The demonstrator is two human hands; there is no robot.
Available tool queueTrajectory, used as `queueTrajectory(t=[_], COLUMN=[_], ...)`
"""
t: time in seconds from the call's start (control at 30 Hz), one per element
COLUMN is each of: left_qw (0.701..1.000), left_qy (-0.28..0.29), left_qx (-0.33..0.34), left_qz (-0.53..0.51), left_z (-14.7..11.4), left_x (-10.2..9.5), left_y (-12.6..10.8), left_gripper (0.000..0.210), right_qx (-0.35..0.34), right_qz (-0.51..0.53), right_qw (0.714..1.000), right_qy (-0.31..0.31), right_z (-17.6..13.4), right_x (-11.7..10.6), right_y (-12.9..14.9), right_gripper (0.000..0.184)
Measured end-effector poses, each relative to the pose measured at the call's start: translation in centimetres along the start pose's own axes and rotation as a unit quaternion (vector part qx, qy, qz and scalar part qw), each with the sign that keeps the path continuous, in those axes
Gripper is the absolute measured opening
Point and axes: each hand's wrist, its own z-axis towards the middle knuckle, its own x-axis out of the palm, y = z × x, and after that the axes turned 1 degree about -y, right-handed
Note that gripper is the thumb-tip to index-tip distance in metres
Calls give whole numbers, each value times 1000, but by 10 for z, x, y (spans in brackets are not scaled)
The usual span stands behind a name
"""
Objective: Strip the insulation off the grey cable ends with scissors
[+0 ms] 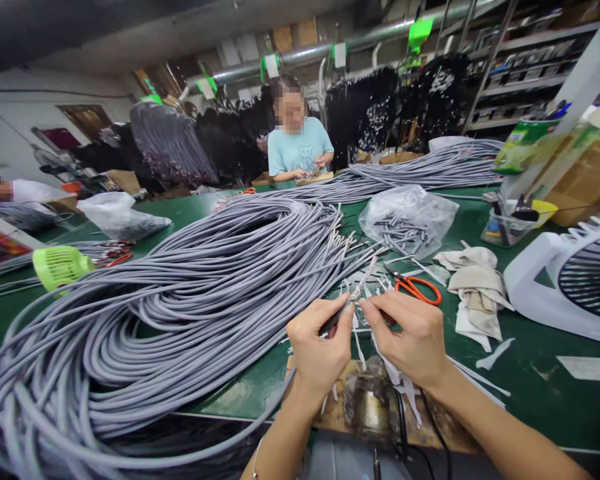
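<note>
My left hand (321, 343) is closed round the end of a grey cable (286, 387), which curves back from it toward the coil on the left. From the held end a silvery braided shield (364, 279) sticks up and away from me. The fingers of my right hand (409, 330) pinch the base of this braid, close beside my left fingertips. White strips (397, 380) hang below my hands. Under them sits a worn metal cylinder (367, 403) on a wooden board (433, 427). Just beyond my right hand lie orange-handled scissors (405, 280).
A big coil of grey cables (180, 307) fills the left. A plastic bag of short grey pieces (405, 223), rags (475, 283) and a white fan (540, 280) lie ahead and right. A green fan (63, 267) stands left. Across the table (540, 393) a person (300, 150) works.
</note>
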Motion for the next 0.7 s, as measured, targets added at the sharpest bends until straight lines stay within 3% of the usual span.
queueTrajectory(t=[0.2, 0.4, 0.47, 0.6, 0.67, 0.7], left_qw=[998, 999, 999, 992, 990, 991], left_qy=[2, 39, 32, 2, 14, 20], left_qx=[41, -16, -8, 83, 81, 59], left_qz=[37, -3, 19, 99, 111, 116], left_z=[-1, 0, -1, -2, -1, 1], left_x=[1, 0, 0, 0, 0, 0], left_y=[-4, -4, -3, -2, 0, 2], left_gripper=[14, 16, 17, 19, 20, 20], right_qx=[92, -57, -48, 51, 24, -30], right_qz=[99, 18, 17, 40, 26, 28], right_qw=[990, 998, 998, 998, 999, 998], right_qy=[46, -34, -26, -7, -29, -45], right_z=[-1, -7, -5, -1, -4, -6], right_x=[1, 3, 4, 6, 6, 6], right_y=[2, -1, -3, -1, 7, 12], right_gripper=[28, 17, 18, 22, 20, 19])
